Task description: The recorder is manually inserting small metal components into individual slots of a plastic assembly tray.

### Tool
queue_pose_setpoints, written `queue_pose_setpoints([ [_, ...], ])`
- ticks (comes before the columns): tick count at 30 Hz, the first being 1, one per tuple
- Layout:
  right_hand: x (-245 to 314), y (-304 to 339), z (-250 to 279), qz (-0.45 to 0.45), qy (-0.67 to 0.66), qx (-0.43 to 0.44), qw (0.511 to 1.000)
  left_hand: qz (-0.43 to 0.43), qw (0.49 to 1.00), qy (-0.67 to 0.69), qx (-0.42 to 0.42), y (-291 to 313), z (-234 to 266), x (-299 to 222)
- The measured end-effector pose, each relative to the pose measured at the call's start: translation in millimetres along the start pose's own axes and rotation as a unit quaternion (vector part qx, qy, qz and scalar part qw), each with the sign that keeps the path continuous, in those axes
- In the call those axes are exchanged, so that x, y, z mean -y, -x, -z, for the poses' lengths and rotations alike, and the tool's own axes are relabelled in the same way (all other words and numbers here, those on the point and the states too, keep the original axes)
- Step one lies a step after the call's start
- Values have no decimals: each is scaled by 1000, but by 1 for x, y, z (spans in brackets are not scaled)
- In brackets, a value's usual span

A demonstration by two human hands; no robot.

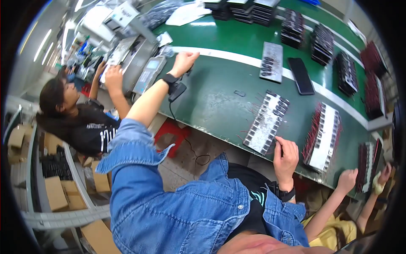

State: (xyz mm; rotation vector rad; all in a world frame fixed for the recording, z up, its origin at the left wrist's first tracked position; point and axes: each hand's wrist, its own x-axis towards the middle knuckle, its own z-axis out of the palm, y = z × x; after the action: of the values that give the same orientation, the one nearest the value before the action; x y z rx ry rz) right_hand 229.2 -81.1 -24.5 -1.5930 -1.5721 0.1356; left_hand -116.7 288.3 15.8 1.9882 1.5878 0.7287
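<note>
the pale plate (pixel 264 123) lies just left of the curled right hand (pixel 286 157), grip unclear.

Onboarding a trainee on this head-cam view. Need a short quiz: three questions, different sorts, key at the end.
1. Which of the wearer's own hands is nearest the pale strip with red wires in the middle of the bench?
2. True or false: the black phone lies to the right of the grey plate.
3. What lies on the grey plate? A) a coil of red wire; B) small black parts; C) a white cloth.

Key:
1. The right hand, down by the strip's near end.
2. True.
3. B, small black parts.
</note>
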Motion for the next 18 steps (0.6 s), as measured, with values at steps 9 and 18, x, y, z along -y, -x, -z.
queue_pose_setpoints([
  [9,-23,6,-18,12,-20,-22,999,-30,865,315,391,75,-177,-335],
  [18,-33,11,-25,42,-48,-60,996,-263,877,92,392,153,-399,-439],
])
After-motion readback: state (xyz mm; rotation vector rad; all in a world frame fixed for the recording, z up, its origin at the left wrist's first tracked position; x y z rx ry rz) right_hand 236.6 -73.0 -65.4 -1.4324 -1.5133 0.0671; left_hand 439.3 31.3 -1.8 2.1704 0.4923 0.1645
